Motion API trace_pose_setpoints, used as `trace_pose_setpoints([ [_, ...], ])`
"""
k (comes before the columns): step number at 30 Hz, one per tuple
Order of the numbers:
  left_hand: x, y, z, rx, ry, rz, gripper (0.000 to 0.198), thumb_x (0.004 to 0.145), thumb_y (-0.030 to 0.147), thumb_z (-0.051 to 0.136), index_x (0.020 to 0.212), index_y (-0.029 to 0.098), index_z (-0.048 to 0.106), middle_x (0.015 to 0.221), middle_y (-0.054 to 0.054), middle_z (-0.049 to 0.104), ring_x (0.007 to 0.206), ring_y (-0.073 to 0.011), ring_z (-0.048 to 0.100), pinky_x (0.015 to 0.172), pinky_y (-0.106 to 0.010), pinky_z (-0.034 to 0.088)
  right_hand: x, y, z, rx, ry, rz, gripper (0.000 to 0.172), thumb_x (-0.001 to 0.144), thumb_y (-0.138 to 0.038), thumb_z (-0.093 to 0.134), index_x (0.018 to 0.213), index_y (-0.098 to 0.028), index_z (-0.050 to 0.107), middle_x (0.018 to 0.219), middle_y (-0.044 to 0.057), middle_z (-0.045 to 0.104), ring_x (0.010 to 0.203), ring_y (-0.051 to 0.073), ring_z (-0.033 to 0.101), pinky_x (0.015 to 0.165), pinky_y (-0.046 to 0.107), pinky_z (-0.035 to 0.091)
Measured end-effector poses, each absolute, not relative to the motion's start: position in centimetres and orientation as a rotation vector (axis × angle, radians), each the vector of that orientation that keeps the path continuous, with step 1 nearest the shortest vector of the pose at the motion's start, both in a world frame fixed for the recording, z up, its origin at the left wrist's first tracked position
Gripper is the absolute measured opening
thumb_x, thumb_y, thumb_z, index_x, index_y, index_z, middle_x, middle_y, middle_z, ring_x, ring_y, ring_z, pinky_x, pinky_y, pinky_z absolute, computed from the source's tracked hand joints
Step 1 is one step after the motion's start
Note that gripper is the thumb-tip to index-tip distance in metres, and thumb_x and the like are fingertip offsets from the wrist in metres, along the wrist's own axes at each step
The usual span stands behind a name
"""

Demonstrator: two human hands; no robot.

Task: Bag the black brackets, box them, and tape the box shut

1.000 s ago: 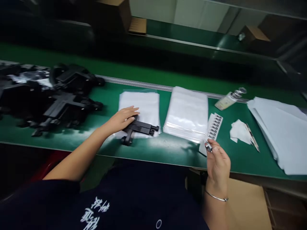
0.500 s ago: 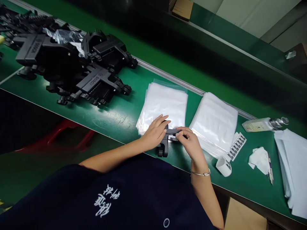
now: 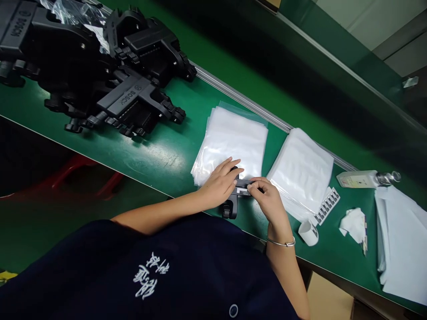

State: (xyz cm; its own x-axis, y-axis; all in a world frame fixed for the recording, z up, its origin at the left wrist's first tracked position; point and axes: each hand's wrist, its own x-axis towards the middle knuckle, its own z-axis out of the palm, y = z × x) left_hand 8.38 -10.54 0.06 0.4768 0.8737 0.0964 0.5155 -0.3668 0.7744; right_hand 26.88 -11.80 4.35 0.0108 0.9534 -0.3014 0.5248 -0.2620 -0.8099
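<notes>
- Green bench top (image 3: 160, 151) running across the view, metal rail along its far edge.
- Left hand (image 3: 220, 184) pressed flat on a small black bracket (image 3: 233, 195), fingers spread over its near end, pinning it down.
- Right hand (image 3: 267, 200) pinching thumb and forefinger onto the same bracket's bar, right at a small pale label (image 3: 243, 191) on it.
- Both hands close together, nearly touching over the bracket.
- Bracket lying at the near edge of the bench, its upper end over the near corner of a stack of clear bags (image 3: 231, 142), its foot on bare green.
- Second stack of clear bags (image 3: 302, 171) just to the right of the hands.
- Strip of barcode labels (image 3: 328, 205) poking out beside that second stack, with a small white roll (image 3: 308, 232) near it.
- Crumpled white paper (image 3: 352, 221) further right, then a pile of white sheets (image 3: 400, 240) at the far right.
- Small bottle (image 3: 362, 178) lying on its side near the rail.
- Heap of black plastic parts (image 3: 100, 75) up at the left, well apart from the hands.
- Silver bangle (image 3: 282, 242) on the right wrist.
</notes>
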Motion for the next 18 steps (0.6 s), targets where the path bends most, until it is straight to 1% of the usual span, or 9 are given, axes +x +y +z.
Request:
trace_pose_setpoints([
  [4,8.5,-10.6,-0.1,2.027,1.145,0.683,0.038,0.095,0.015,0.035,0.131,0.018,0.048,0.152,-0.013,0.037,0.147,-0.0313,0.021,0.116,-0.057,0.033,26.8,-11.8,4.4,-1.823,-1.509,1.18,0.025,0.073,-0.04,0.062,0.057,-0.022,0.058,0.094,0.007,0.066,0.106,0.028,0.056,0.098,0.046,0.033],
  [7,8.5,-10.6,-0.2,2.034,1.14,0.704,0.038,0.094,0.015,0.036,0.13,0.017,0.049,0.151,-0.013,0.038,0.147,-0.0314,0.022,0.115,-0.056,0.034,26.7,-11.8,4.4,-1.833,-1.516,1.158,0.025,0.074,-0.041,0.062,0.057,-0.022,0.058,0.093,0.007,0.066,0.103,0.028,0.057,0.096,0.044,0.035],
  [9,8.2,-10.6,-0.2,2.044,1.135,0.777,0.038,0.095,0.015,0.038,0.131,0.017,0.048,0.149,-0.014,0.04,0.146,-0.0311,0.025,0.114,-0.055,0.036,26.6,-11.9,4.4,-1.836,-1.53,1.142,0.025,0.074,-0.04,0.062,0.057,-0.022,0.058,0.093,0.007,0.065,0.101,0.027,0.057,0.094,0.043,0.036],
  [10,8.0,-10.6,-0.1,2.058,1.121,0.837,0.038,0.095,0.016,0.039,0.131,0.017,0.049,0.147,-0.015,0.043,0.145,-0.0305,0.028,0.113,-0.055,0.038,26.6,-11.9,4.4,-1.835,-1.538,1.134,0.025,0.075,-0.04,0.062,0.057,-0.022,0.057,0.093,0.006,0.065,0.101,0.027,0.057,0.093,0.042,0.037],
  [12,7.3,-10.5,0.0,2.122,1.037,0.97,0.035,0.094,0.014,0.04,0.126,0.018,0.054,0.136,-0.013,0.054,0.137,-0.0278,0.041,0.109,-0.051,0.043,26.5,-12.0,4.5,-1.832,-1.556,1.122,0.025,0.076,-0.039,0.062,0.058,-0.022,0.057,0.091,0.006,0.064,0.1,0.026,0.058,0.091,0.041,0.038],
  [14,6.6,-10.5,0.2,2.23,0.917,1.045,0.031,0.091,0.01,0.042,0.113,0.02,0.062,0.118,-0.009,0.066,0.122,-0.0243,0.055,0.101,-0.046,0.049,26.6,-12.1,4.5,-1.829,-1.569,1.118,0.025,0.076,-0.038,0.061,0.058,-0.022,0.057,0.09,0.006,0.063,0.098,0.026,0.058,0.089,0.04,0.038],
  [15,6.3,-10.5,0.2,2.287,0.863,1.052,0.03,0.09,0.009,0.043,0.107,0.02,0.064,0.109,-0.007,0.069,0.114,-0.0229,0.06,0.097,-0.044,0.052,26.6,-12.1,4.5,-1.826,-1.574,1.117,0.025,0.076,-0.039,0.061,0.058,-0.022,0.056,0.09,0.005,0.063,0.097,0.025,0.058,0.089,0.04,0.038],
  [16,6.0,-10.4,0.2,2.338,0.829,1.047,0.028,0.089,0.008,0.044,0.102,0.02,0.066,0.103,-0.006,0.071,0.108,-0.0222,0.063,0.093,-0.042,0.053,26.6,-12.1,4.4,-1.823,-1.576,1.115,0.025,0.076,-0.039,0.061,0.058,-0.022,0.056,0.09,0.005,0.063,0.097,0.025,0.058,0.089,0.04,0.038],
  [18,5.6,-10.4,0.2,2.41,0.818,1.019,0.025,0.089,0.011,0.046,0.098,0.018,0.068,0.103,-0.007,0.072,0.104,-0.0222,0.065,0.089,-0.039,0.055,26.7,-12.2,4.4,-1.819,-1.577,1.111,0.025,0.077,-0.039,0.061,0.058,-0.022,0.056,0.09,0.006,0.063,0.097,0.026,0.058,0.089,0.04,0.038],
])
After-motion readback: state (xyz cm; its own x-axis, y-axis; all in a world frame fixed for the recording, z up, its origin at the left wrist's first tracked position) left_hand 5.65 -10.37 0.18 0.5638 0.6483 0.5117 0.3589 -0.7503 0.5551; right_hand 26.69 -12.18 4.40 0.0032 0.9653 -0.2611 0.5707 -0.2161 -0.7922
